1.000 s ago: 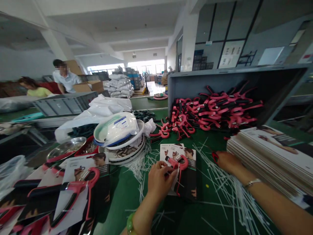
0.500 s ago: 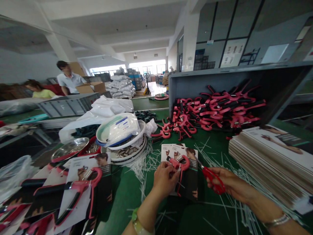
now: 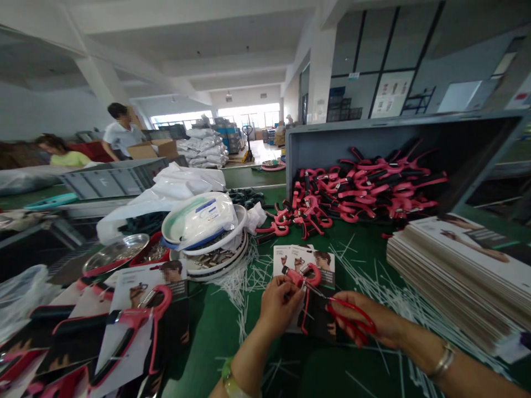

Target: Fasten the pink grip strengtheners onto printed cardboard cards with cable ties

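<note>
A pink and black hand grip strengthener [image 3: 314,275] with a metal spring lies on a printed card [image 3: 323,309] in front of me. My left hand [image 3: 279,305] is closed at its near side, fingertips pinching the thin white cable tie [image 3: 305,286] on it. My right hand [image 3: 365,316] grips red-handled scissors [image 3: 352,314]. Their blades point left and reach the tie beside my left fingertips; whether they touch it I cannot tell.
Carded grip strengtheners [image 3: 136,320] are piled at left. A tipped grey crate [image 3: 415,121] spills loose ones at the back. Stacked cards [image 3: 448,276] stand right, with loose cable ties [image 3: 398,309] strewn beside them. Bowls [image 3: 207,265] of metal parts sit left of centre. Two co-workers [image 3: 122,132] are beyond.
My right hand has moved left with the scissors, bringing the blades from the card's right edge to the tie. My left hand has stayed in place.
</note>
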Available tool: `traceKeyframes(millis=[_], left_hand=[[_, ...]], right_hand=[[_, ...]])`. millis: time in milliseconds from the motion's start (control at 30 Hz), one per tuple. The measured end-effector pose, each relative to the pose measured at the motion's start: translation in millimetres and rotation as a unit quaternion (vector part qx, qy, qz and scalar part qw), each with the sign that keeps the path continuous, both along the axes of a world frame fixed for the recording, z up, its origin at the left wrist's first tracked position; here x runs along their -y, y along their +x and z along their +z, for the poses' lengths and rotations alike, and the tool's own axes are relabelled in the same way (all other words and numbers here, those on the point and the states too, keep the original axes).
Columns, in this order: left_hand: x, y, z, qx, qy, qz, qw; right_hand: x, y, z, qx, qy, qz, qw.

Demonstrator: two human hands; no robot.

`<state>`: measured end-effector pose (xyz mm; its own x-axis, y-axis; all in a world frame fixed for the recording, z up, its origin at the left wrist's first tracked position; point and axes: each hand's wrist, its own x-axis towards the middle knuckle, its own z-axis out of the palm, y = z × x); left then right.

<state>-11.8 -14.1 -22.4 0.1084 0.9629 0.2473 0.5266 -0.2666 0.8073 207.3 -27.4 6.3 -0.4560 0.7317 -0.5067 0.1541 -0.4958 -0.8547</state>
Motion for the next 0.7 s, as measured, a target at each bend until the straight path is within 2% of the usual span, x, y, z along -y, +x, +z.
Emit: traceKeyframes(millis=[267, 400, 567, 700], left_hand=[[-1.2, -1.7, -2.5, 0.038, 0.006, -0.003, 0.999], [-0.7, -2.2, -1.0, 0.021, 0.004, -0.009, 1.0], [-0.3, -2.1, 1.6, -0.004, 0.011, -0.02, 1.0], [-0.8, -3.0, 3.3, -0.018, 0.003, -0.026, 0.999]], right_hand=[[-3.2, 1.8, 2.3, 0.004, 0.004, 0.037, 0.999], [-6.6, -3.0, 1.4, 0.002, 0.006, 0.014, 1.0], [-11.7, -3.3, -3.7, -0.018, 0.022, 0.038, 0.999], [-15.4, -7.0, -2.9, 0.016, 0.045, 0.051, 0.998]])
